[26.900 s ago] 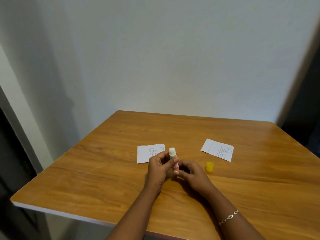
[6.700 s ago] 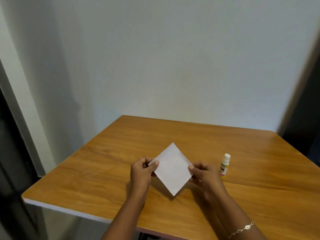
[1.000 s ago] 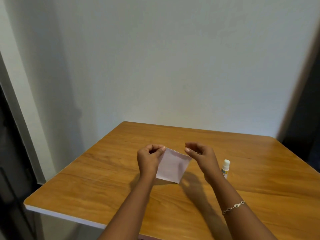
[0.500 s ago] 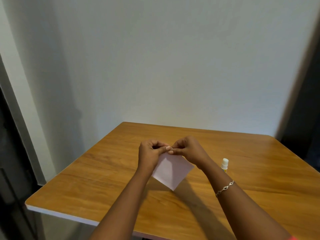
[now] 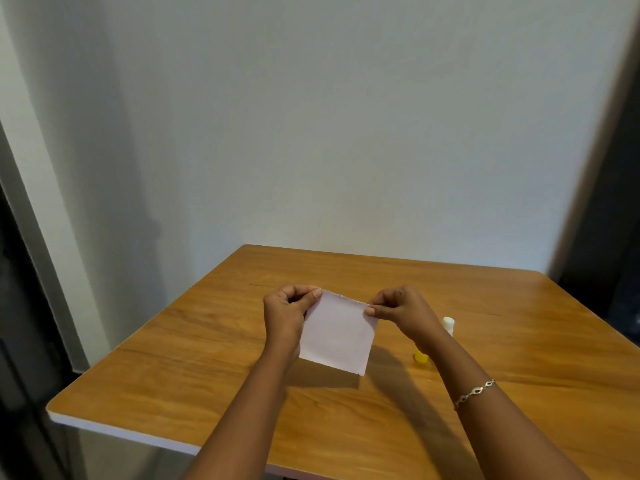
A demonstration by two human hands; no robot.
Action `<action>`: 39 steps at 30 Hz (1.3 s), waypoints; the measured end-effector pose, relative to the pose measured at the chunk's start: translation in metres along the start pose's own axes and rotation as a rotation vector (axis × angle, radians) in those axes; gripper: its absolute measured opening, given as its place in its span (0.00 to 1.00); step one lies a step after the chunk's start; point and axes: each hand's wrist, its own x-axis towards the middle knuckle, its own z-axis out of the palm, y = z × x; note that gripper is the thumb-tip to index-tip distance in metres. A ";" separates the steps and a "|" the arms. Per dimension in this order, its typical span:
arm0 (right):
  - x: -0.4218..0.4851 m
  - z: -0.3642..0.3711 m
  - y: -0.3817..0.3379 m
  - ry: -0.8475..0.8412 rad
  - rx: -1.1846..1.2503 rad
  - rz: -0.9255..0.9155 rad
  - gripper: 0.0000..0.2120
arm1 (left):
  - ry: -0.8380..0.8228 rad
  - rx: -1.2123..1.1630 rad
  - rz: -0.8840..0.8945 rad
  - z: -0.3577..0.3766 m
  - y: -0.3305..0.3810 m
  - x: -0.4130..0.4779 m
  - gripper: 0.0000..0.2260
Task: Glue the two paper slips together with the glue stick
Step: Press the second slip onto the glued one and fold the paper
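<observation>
Left hand (image 5: 285, 315) curled tight, thumb and forefinger pinching the upper left corner of the paper slips (image 5: 337, 337). Right hand (image 5: 403, 311) likewise curled, pinching the upper right corner. Paper held up off the wooden surface (image 5: 207, 341), hanging between both hands, tilted so the lower corner points toward 5 o'clock. Plain pale sheet, flat, blank on the visible side; cannot tell two layers apart. Shadow cast on the wood beneath. Glue stick (image 5: 448, 323) upright at 3 o'clock of the paper, partly hidden behind the right wrist, beside a yellow cap (image 5: 420, 355). Bracelet (image 5: 474, 393) on the right forearm.
</observation>
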 end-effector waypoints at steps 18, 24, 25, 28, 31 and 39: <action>-0.009 0.016 -0.004 0.092 0.052 -0.076 0.06 | -0.340 0.955 0.673 0.024 0.007 -0.002 0.06; -0.015 0.013 -0.006 0.028 0.092 -0.073 0.06 | -0.355 0.874 0.522 0.028 0.015 -0.001 0.03; -0.016 0.013 -0.006 0.011 0.077 -0.074 0.07 | -0.356 0.873 0.503 0.028 0.015 -0.001 0.03; -0.016 0.013 -0.006 0.005 0.045 -0.086 0.10 | -0.395 0.904 0.482 0.029 0.014 -0.002 0.04; -0.015 0.014 -0.007 -0.005 0.033 -0.080 0.08 | -0.420 0.934 0.477 0.031 0.014 -0.003 0.04; -0.019 0.013 0.006 -0.056 0.077 0.021 0.03 | -0.238 0.666 0.470 0.023 0.012 -0.003 0.05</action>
